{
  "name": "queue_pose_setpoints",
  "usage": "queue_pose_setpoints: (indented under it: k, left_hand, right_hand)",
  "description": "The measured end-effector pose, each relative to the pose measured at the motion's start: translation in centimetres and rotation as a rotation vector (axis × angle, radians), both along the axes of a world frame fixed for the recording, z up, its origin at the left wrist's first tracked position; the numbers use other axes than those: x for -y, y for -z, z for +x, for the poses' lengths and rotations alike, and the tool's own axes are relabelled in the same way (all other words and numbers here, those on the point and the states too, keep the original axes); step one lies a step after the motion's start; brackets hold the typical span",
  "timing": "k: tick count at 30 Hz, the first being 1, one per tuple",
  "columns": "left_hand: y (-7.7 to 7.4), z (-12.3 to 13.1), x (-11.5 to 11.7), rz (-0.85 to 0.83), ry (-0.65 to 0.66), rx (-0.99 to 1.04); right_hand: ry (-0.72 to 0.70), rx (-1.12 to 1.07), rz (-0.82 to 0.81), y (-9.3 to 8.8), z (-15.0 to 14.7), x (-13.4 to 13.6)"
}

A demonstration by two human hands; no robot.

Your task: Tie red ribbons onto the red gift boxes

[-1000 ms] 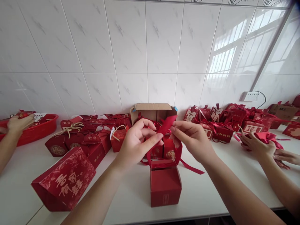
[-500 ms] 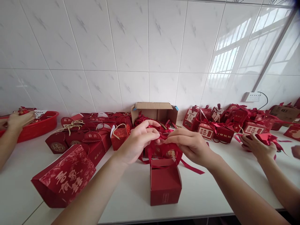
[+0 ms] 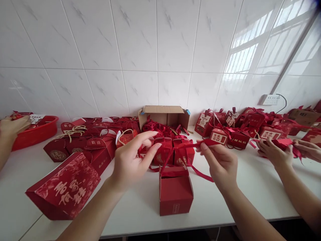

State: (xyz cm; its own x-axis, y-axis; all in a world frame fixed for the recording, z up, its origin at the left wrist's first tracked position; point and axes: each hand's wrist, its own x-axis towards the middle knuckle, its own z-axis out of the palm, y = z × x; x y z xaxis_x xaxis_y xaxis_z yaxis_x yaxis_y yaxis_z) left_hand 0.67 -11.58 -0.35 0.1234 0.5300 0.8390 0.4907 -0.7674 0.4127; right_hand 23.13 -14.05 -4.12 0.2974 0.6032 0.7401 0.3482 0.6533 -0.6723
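Right hand pinches red ribbon between thumb and fingers, left hand has thumb and forefinger parted, ribbon stretches beyond near red box, box stands on white table, cardboard carton behind.

This looks like a shared workroom: a long white table against a tiled wall, crowded with red boxes, an open carton far centre, and other people's hands at left and right.

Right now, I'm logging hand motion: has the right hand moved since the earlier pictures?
Yes, the right hand moved rightward, judged against the cardboard box.
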Motion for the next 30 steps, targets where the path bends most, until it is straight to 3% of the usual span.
queue_pose_setpoints:
  k: [6, 9, 12, 14, 17, 19, 22, 23, 25, 30]
  left_hand:
    - [5.2, -5.7, 0.5, -0.157, -0.195, -0.026]
    - [7.9, -8.0, 0.5, -0.256, -0.176, -0.065]
    - [9.7, -9.5, 0.3, -0.279, -0.183, -0.093]
    - [10.3, -10.2, 0.0, -0.289, -0.197, -0.099]
    - [10.7, -10.6, -0.4, -0.365, -0.156, -0.158]
    - [10.5, -10.2, -0.6, -0.357, -0.149, -0.236]
    - [9.8, -8.5, -0.4, -0.250, -0.182, -0.249]
    - [9.5, -7.6, -0.2, -0.238, -0.172, -0.222]
    - [8.8, -5.6, 0.3, -0.275, -0.099, -0.181]
    - [8.4, -1.2, 1.1, -0.539, 0.087, -0.216]
  right_hand:
    - [0.406, 0.052, -0.331, 6.3, 5.4, 1.9]
    - [0.485, 0.093, -0.430, 9.2, 7.9, 3.1]
    - [0.589, 0.090, -0.544, 10.9, 9.7, 4.1]
    - [0.624, 0.114, -0.626, 11.5, 10.6, 4.4]
    - [0.537, 0.228, -0.667, 11.5, 11.2, 4.1]
    - [0.506, 0.305, -0.597, 11.0, 11.0, 3.7]
    - [0.571, 0.345, -0.406, 9.3, 9.5, 3.2]
    - [0.559, 0.345, -0.355, 8.6, 8.8, 3.1]
    - [0.398, 0.350, -0.319, 7.2, 7.1, 2.8]
    - [-0.308, 0.402, -0.626, 5.9, 2.8, 1.1]
